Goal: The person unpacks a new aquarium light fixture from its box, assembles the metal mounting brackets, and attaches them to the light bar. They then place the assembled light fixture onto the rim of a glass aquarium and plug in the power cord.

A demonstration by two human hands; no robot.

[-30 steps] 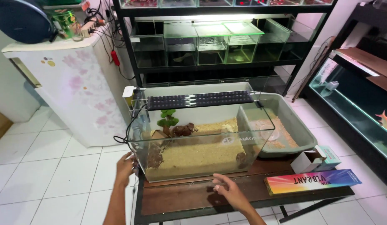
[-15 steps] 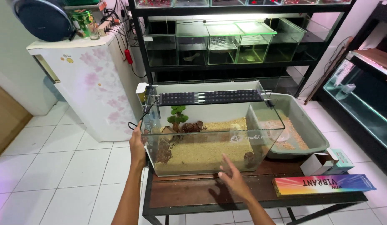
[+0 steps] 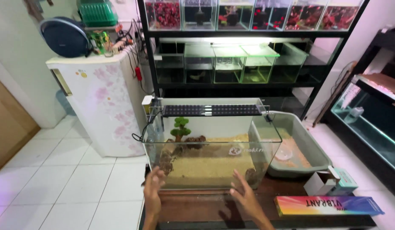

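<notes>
At the far left I see a white fridge [image 3: 99, 102] with pink flowers, a round dark speaker [image 3: 64, 37] on its top. My left hand [image 3: 154, 189] is raised with fingers spread loosely, holding nothing, right at the lower left corner of the glass aquarium [image 3: 212, 145]; I cannot tell if it touches. The tank sits on the dark wooden table [image 3: 197, 211], with sand, a small green tree [image 3: 180, 127] and a black light bar [image 3: 212, 110] across its top. My right hand [image 3: 244, 196] is spread too, empty, just before the front pane. Further right lie a grey tray [image 3: 303, 147], 1 small box [image 3: 331, 182] and 1 long rainbow box [image 3: 327, 205]
</notes>
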